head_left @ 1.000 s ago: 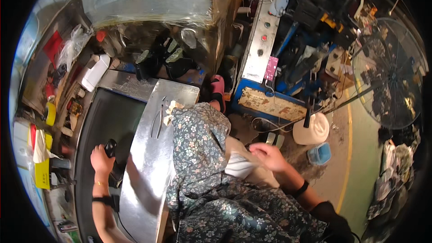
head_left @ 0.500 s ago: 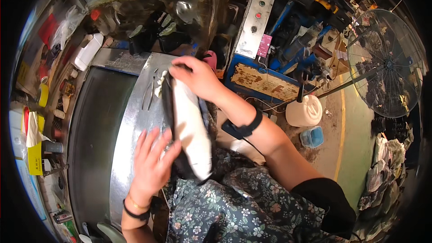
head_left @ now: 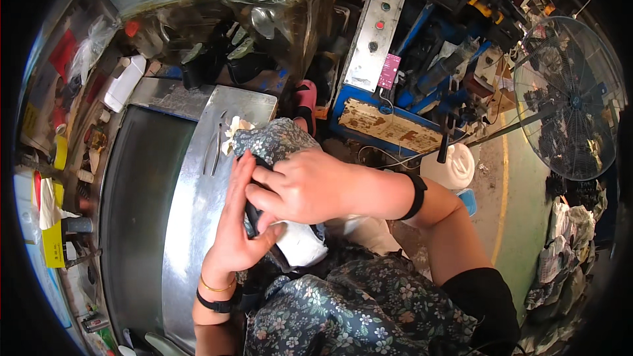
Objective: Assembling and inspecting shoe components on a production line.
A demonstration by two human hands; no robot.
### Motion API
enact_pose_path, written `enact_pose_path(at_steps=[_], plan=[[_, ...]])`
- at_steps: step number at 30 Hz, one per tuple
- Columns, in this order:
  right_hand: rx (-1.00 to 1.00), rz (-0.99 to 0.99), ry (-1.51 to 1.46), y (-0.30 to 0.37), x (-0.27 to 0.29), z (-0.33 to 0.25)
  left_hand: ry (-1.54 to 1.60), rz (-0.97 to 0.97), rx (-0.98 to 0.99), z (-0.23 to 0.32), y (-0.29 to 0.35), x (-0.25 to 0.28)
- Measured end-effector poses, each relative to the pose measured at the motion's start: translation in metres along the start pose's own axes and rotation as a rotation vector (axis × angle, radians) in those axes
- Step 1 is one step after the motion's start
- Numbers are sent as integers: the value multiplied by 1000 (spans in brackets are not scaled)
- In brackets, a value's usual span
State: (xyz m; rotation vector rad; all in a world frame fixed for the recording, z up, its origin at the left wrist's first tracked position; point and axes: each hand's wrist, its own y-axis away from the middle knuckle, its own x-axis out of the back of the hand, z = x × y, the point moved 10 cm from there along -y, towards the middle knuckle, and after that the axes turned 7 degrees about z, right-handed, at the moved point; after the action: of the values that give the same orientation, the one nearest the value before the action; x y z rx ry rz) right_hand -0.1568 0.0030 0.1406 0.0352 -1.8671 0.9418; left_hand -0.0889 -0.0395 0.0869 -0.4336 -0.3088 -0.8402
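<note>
A black shoe upper with a white underside (head_left: 303, 245) lies sole up across my lap at the steel table's edge. My left hand (head_left: 232, 231) grips its left side, the fingers straight along the black edge and the thumb bent over near the white end. From the right, my right hand (head_left: 300, 188) reaches across the top with its fingers curled in at the same black edge. Most of the shoe's middle is hidden under my hands. Dark floral cloth (head_left: 273, 138) bunches over its far end. Thin metal tweezers (head_left: 215, 149) and crumpled cream scraps (head_left: 236, 130) rest on the table.
The steel table (head_left: 188, 224) borders a dark conveyor belt (head_left: 142, 217) on the left. Black shoes (head_left: 244, 66) stand at the back. A blue machine with a button panel (head_left: 372, 46), a white jug (head_left: 455, 166) and a large fan (head_left: 573, 99) are on the right.
My right hand has come back from the shoe's far end to its middle, beside my left hand. The left has moved up against the edge. Floral cloth now covers the far end.
</note>
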Motion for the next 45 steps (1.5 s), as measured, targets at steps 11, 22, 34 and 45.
enact_pose_path(at_steps=[11, 22, 34, 45], plan=[[-471, 383, -452, 34, -4, 62, 118, 274, 147, -30, -10, -1], [-273, 84, -236, 27, 1, 48, 219, 262, 167, -33, -13, -2], [-358, 613, -121, 52, 2, 45, 210, 293, 146, -34, -15, 0], [-114, 266, -67, 7, 28, 14, -813, 85, -422, 58, -13, 21]])
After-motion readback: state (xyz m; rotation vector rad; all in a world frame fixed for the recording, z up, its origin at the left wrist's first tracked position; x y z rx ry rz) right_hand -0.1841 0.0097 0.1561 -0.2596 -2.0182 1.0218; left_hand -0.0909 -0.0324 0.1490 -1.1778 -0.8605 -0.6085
